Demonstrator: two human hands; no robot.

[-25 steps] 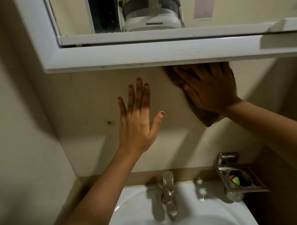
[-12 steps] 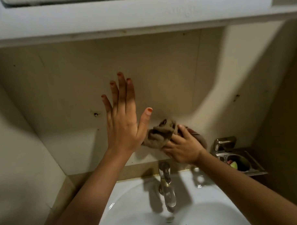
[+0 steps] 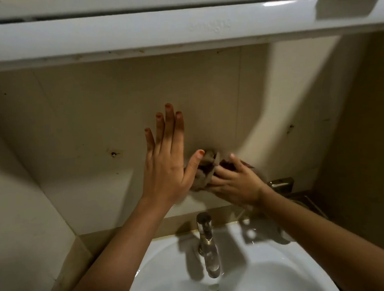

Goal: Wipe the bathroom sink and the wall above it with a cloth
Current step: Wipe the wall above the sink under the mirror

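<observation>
Fingers spread, left hand lies flat on wall; right hand clutches bunched cloth.

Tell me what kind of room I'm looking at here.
Most likely a small bathroom: a white sink with a metal tap sits under a tiled wall, with a white cabinet above. The right hand holds a cloth against the wall.
</observation>
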